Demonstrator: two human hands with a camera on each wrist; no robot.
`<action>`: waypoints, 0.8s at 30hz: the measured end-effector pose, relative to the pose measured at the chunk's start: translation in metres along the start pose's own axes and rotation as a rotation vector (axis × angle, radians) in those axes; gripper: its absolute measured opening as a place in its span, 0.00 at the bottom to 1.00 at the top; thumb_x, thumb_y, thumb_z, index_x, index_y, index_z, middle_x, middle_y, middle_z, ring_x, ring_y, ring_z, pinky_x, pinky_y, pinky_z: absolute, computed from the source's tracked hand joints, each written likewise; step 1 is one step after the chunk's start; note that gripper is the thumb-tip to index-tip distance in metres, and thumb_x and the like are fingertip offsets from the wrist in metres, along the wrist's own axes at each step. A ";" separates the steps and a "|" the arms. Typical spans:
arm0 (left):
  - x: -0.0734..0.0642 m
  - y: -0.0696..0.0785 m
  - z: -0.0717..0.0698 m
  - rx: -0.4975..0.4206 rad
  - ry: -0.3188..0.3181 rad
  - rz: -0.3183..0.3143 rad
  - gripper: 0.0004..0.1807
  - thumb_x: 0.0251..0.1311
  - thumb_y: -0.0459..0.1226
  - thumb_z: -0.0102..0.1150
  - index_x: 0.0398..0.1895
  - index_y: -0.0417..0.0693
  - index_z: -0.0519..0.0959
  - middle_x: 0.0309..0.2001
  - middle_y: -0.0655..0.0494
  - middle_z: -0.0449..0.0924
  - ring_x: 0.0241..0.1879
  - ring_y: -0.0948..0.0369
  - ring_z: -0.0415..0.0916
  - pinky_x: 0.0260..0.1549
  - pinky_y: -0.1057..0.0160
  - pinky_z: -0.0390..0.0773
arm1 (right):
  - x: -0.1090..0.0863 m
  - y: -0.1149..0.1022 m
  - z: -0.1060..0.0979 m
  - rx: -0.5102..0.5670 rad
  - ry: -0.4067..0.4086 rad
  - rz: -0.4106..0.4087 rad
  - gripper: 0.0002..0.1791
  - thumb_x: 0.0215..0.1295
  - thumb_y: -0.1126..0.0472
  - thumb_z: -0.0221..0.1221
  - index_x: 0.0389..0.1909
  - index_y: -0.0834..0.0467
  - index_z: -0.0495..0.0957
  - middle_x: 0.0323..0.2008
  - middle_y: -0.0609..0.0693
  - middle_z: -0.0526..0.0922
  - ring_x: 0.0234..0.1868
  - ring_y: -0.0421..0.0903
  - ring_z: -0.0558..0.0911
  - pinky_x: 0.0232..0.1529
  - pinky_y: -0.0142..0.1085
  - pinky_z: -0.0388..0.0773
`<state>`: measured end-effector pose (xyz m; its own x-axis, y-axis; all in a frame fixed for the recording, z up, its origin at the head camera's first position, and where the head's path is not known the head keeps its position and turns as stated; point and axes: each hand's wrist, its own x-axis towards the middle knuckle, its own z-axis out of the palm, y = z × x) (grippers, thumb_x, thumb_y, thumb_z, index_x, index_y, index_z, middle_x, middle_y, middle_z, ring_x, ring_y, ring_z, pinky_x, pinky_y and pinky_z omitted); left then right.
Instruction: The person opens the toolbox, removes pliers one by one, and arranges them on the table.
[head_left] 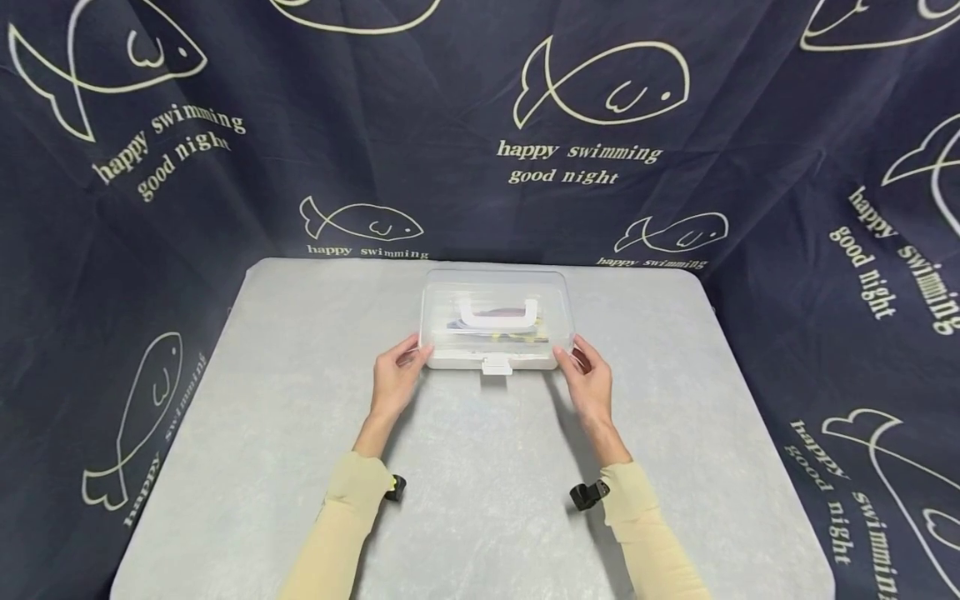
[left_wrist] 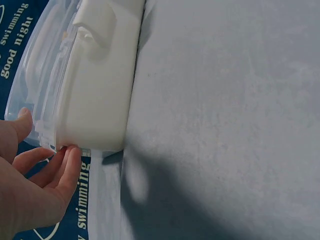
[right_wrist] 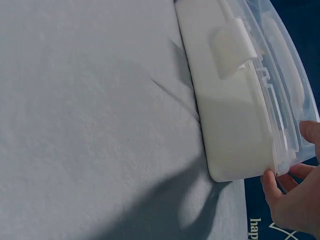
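A plastic storage box (head_left: 450, 362) with a white base and a clear lid (head_left: 442, 300) sits toward the back of the table. Its white carrying handle (head_left: 498, 321) lies on top, and a white latch (head_left: 497, 365) is at the front middle. Some flat, colourful items show faintly through the lid. My left hand (head_left: 396, 379) holds the box's front left corner, thumb on the lid and fingers at the side under the lid's edge. At the front right corner my right hand (head_left: 588, 382) grips in the same way, its thumb (right_wrist: 310, 130) on the clear lid.
The box stands on a pale grey table (head_left: 480, 500) with rounded corners. Dark blue cloth (head_left: 465, 108) printed with fish and words hangs behind it and along both sides. Each cream sleeve has a small black device (head_left: 588, 495) at the wrist.
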<state>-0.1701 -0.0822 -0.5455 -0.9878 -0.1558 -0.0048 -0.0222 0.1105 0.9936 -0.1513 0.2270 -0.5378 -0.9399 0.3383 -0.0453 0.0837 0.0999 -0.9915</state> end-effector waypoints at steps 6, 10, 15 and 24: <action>0.000 0.006 0.000 0.065 0.022 0.001 0.27 0.66 0.42 0.70 0.63 0.36 0.79 0.56 0.38 0.83 0.53 0.45 0.83 0.52 0.56 0.82 | 0.002 -0.004 -0.001 -0.045 0.008 -0.021 0.32 0.70 0.57 0.67 0.70 0.66 0.71 0.66 0.65 0.75 0.65 0.57 0.76 0.60 0.30 0.74; 0.000 0.009 0.002 0.090 0.035 0.012 0.29 0.66 0.44 0.70 0.63 0.35 0.78 0.60 0.38 0.79 0.57 0.44 0.81 0.55 0.55 0.81 | 0.005 -0.007 -0.001 -0.035 -0.005 -0.036 0.32 0.70 0.58 0.66 0.69 0.68 0.71 0.66 0.65 0.75 0.65 0.57 0.76 0.63 0.34 0.74; 0.001 0.013 0.003 0.085 0.055 0.010 0.29 0.65 0.45 0.70 0.63 0.34 0.79 0.60 0.39 0.80 0.59 0.45 0.79 0.56 0.56 0.80 | 0.007 -0.011 -0.001 -0.010 -0.017 -0.056 0.32 0.70 0.61 0.66 0.69 0.71 0.70 0.66 0.66 0.74 0.67 0.58 0.74 0.67 0.37 0.71; 0.000 0.012 0.003 0.035 0.046 -0.040 0.32 0.64 0.47 0.71 0.64 0.34 0.77 0.59 0.38 0.80 0.59 0.46 0.79 0.59 0.56 0.78 | 0.003 -0.023 0.001 -0.025 -0.031 -0.007 0.34 0.69 0.61 0.67 0.70 0.70 0.67 0.70 0.67 0.69 0.70 0.61 0.70 0.71 0.46 0.66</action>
<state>-0.1710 -0.0780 -0.5337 -0.9779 -0.2054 -0.0388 -0.0681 0.1377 0.9881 -0.1561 0.2249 -0.5154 -0.9504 0.3082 -0.0429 0.0853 0.1255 -0.9884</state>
